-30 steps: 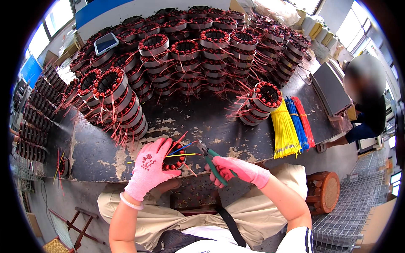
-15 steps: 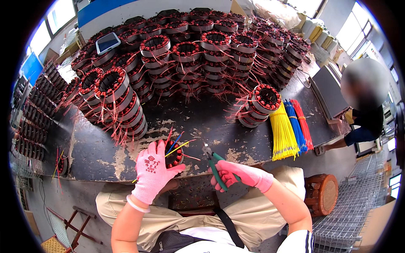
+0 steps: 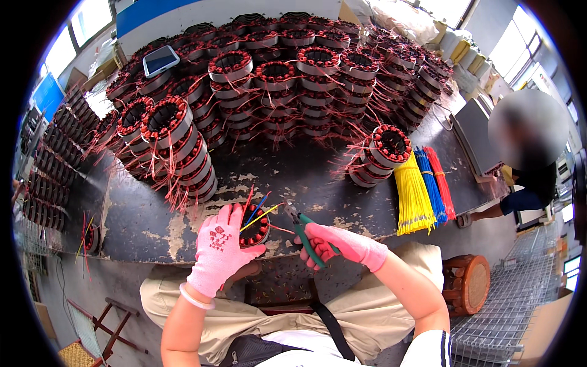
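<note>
My left hand (image 3: 220,248), in a pink glove, grips the left side of a motor stator (image 3: 262,231) near the table's front edge. Red windings line the stator's ring. A red, a blue and a yellow wire (image 3: 262,218) stick up out of it, and a thinner reddish lead points right. My right hand (image 3: 330,243), also gloved, is closed round green-handled pliers (image 3: 299,228). The jaws are right beside the tip of the yellow wire; I cannot tell whether they touch it.
Tall stacks of stators (image 3: 275,79) fill the back, with a tablet (image 3: 161,60) on top. One short stack (image 3: 372,160) stands right of centre. Bundles of yellow (image 3: 414,199), blue and red wires lie at the right. A person (image 3: 531,159) is beyond the table's right end.
My right hand has moved slightly left and up, bringing the pliers' jaws to the yellow wire's tip. My left hand stays on the stator. The whole view has shifted slightly.
</note>
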{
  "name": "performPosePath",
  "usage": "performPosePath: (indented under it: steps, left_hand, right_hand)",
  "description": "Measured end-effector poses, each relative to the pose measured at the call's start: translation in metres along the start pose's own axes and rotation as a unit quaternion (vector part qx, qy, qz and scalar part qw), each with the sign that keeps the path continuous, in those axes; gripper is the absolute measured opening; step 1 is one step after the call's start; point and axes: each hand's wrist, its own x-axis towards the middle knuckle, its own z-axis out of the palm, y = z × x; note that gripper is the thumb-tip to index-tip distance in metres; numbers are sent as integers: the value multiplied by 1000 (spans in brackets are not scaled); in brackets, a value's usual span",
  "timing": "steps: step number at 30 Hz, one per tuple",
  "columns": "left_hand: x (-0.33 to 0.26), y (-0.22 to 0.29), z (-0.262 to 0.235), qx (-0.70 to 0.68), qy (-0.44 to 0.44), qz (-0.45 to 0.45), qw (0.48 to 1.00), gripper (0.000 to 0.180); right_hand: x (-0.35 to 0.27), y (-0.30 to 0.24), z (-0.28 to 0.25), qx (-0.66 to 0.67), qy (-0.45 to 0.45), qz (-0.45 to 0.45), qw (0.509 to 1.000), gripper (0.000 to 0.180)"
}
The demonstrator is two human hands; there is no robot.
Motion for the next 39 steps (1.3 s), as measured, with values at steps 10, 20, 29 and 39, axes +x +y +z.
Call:
performPosePath:
  steps: [10, 20, 29, 39]
  left_hand:
    - [6, 11, 1, 49, -12, -54, 997, 84]
    - [12, 20, 3, 110, -24, -118, 987, 88]
    - [11, 19, 4, 115, -30, -110, 987, 88]
    - [10, 19, 5, 120, -38, -115, 985, 88]
  right_hand:
    - [2, 1, -3, 36, 26, -13, 999, 67]
    - [-11, 9, 2, 21, -23, 40, 999, 67]
    - [0, -6, 9, 11, 0, 28, 1000, 68]
    - [12, -4, 11, -139, 145, -41, 979, 64]
